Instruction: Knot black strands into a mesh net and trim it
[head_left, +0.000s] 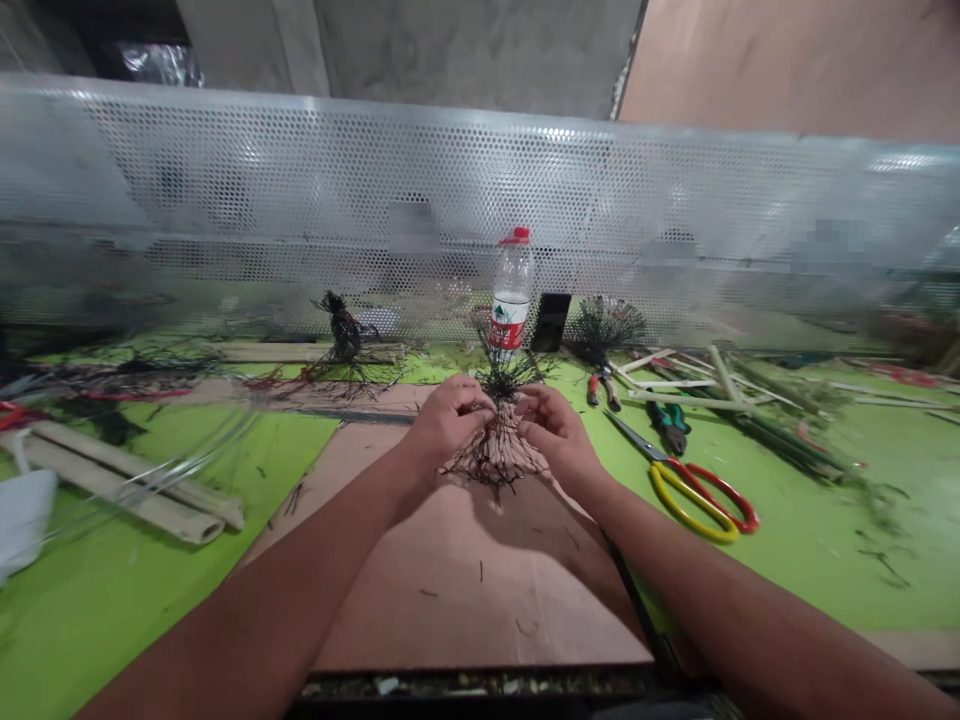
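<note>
A black woven piece of thin, wiry strands (499,450) stands on the cardboard in front of me. Its lower part flares out like an open net skirt, its middle is narrow, and loose strands fan out at the top. My left hand (454,415) pinches at its left side near the narrow middle, thumb against curled fingers. On the opposite side, my right hand (555,430) has bent fingers and thumb at the strands. The exact strands between the fingertips are too fine to make out.
Beneath the work lies a cardboard sheet (450,600). Scissors (694,490), green-handled pliers (667,425) and red-handled cutters (602,388) lie to the right. Behind stand a plastic bottle (511,300), a dark phone-like slab (551,322) and a perforated metal screen (300,200). Bamboo pieces (142,485) lie left.
</note>
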